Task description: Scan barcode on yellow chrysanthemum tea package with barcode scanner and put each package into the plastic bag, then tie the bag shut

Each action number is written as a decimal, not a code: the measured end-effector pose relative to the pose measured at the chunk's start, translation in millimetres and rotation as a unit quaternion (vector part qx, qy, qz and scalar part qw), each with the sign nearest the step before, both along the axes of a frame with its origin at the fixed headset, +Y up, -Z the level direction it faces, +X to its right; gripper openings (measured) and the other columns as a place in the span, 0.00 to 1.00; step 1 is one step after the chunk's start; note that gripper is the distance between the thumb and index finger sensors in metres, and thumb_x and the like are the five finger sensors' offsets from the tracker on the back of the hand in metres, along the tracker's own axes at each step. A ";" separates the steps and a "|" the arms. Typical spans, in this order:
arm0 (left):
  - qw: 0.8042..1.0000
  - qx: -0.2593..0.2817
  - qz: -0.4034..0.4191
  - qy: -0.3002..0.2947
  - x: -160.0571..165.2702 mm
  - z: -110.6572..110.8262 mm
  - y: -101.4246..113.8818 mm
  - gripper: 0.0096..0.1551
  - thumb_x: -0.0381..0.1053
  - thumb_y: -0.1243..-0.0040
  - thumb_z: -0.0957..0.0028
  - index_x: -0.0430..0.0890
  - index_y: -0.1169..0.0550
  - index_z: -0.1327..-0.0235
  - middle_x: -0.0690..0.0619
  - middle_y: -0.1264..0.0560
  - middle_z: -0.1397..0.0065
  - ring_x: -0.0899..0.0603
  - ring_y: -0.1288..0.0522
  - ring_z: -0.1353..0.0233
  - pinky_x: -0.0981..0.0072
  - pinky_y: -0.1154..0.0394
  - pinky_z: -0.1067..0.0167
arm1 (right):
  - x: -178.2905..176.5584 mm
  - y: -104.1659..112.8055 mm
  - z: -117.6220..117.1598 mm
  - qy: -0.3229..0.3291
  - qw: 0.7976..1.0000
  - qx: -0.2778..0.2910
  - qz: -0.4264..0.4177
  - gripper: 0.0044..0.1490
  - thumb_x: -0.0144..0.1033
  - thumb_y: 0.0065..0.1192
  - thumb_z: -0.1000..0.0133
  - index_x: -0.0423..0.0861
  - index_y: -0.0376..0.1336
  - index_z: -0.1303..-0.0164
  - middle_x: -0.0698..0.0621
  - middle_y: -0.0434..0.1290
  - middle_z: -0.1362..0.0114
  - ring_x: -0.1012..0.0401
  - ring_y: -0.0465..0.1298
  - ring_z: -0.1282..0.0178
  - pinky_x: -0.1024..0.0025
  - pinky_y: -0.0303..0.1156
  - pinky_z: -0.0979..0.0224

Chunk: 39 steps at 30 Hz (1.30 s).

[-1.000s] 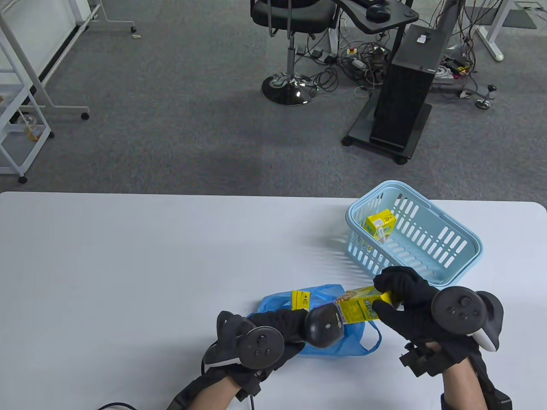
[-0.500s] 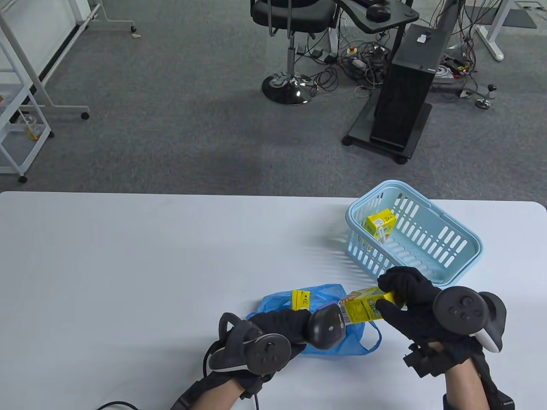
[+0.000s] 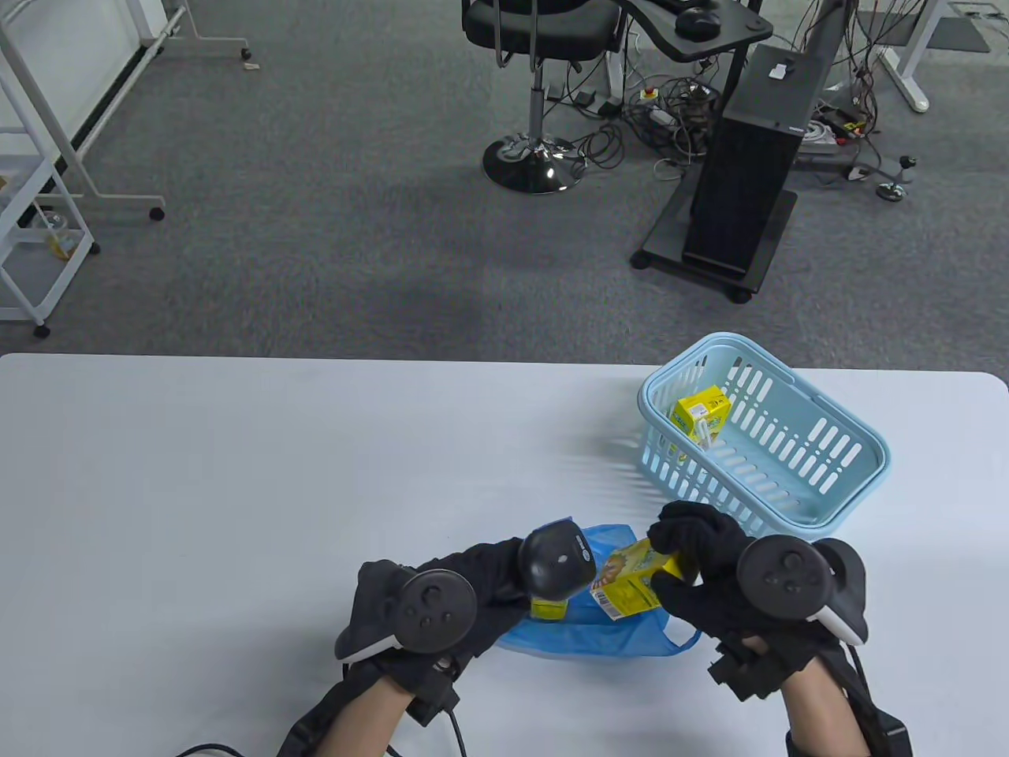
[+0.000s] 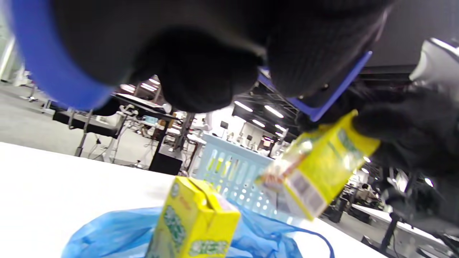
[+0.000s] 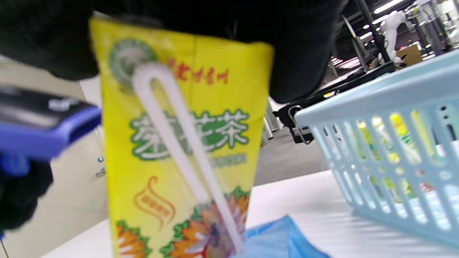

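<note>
The right hand (image 3: 701,568) grips a yellow tea carton (image 3: 627,583) just above the blue plastic bag (image 3: 599,635) at the table's near edge, while the left hand (image 3: 473,587) holds the scanner (image 3: 558,561) beside it. Bagging seems underway; next, lower the carton into the bag's opening.

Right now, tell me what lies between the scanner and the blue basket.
The tea carton in the right hand, above the plastic bag, sits between scanner and basket, in the table view.
</note>
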<state>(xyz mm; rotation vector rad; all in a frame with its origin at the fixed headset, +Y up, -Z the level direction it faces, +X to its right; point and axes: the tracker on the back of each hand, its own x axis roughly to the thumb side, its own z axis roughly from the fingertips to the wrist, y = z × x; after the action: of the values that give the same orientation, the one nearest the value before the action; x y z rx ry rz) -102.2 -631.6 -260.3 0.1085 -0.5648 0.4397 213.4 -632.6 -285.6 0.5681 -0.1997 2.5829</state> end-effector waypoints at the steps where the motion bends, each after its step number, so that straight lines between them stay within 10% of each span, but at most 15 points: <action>1: 1.000 0.000 0.001 0.003 -2.0 -0.6 0.3 0.34 0.59 0.29 0.49 0.51 0.26 0.31 0.51 0.18 0.41 0.50 0.12 0.52 0.55 0.16 0.53 | -5.3 -9.0 -3.1 0.003 1.000 -0.003 0.004 0.41 0.58 0.69 0.61 0.50 0.67 0.39 0.51 0.66 0.26 0.46 0.73 0.31 0.50 0.78 0.33; 9: 1.000 -0.006 -0.024 -0.001 -2.2 -1.8 -0.7 0.34 0.60 0.29 0.49 0.51 0.26 0.31 0.51 0.18 0.41 0.50 0.12 0.52 0.55 0.16 0.53 | -18.5 -61.8 -14.9 0.007 0.996 0.004 0.087 0.39 0.51 0.73 0.62 0.50 0.66 0.40 0.49 0.63 0.24 0.44 0.68 0.27 0.47 0.71 0.27; 28: 1.000 -0.015 -0.023 -0.001 -6.6 -2.3 1.6 0.34 0.60 0.30 0.49 0.51 0.26 0.31 0.51 0.18 0.41 0.50 0.12 0.52 0.55 0.16 0.53 | -42.0 -75.4 -10.9 0.012 0.976 -0.033 0.215 0.42 0.41 0.71 0.58 0.48 0.64 0.30 0.47 0.59 0.20 0.44 0.60 0.19 0.39 0.63 0.24; 39: 1.000 -0.005 -0.016 -0.009 -9.3 2.6 12.0 0.34 0.60 0.30 0.49 0.51 0.26 0.31 0.51 0.18 0.41 0.50 0.12 0.52 0.55 0.16 0.53 | -27.3 -29.7 -5.6 -0.018 0.991 -0.046 0.121 0.49 0.48 0.67 0.56 0.46 0.58 0.24 0.43 0.56 0.18 0.43 0.58 0.17 0.37 0.59 0.23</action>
<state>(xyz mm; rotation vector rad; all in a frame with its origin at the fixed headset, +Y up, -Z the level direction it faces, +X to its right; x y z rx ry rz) -111.5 -619.6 -257.7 0.0861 -0.5823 0.4127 186.2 -662.3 -291.2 0.5406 -0.0247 2.8219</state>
